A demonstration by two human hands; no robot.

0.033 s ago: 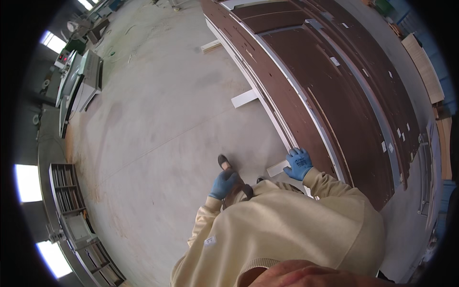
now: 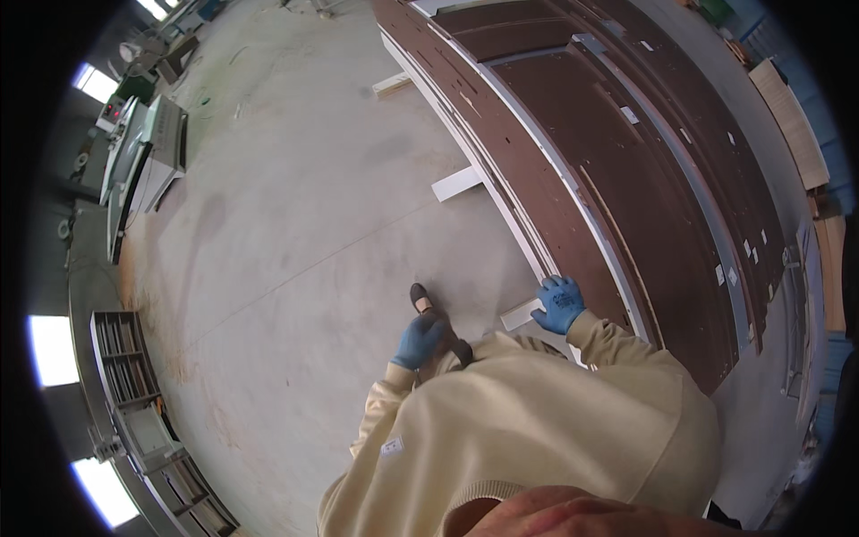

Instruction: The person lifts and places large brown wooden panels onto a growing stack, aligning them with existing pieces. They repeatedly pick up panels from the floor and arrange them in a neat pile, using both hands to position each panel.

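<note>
My left hand, in a blue glove, hangs beside my leg with its fingers loosely extended and nothing visible in it. My right hand, gloved the same way, rests on the near left edge of a stack of brown panels. Its fingers are apart and its thumb points out to the left. Pale edge strips run along the stack's left side, under and beyond this hand. Small white labels are stuck on the panels.
White support bars stick out from under the stack at the left, over the grey floor. Far left stand a machine with a sloping top and a shelf rack of boards. A light board leans at the far right.
</note>
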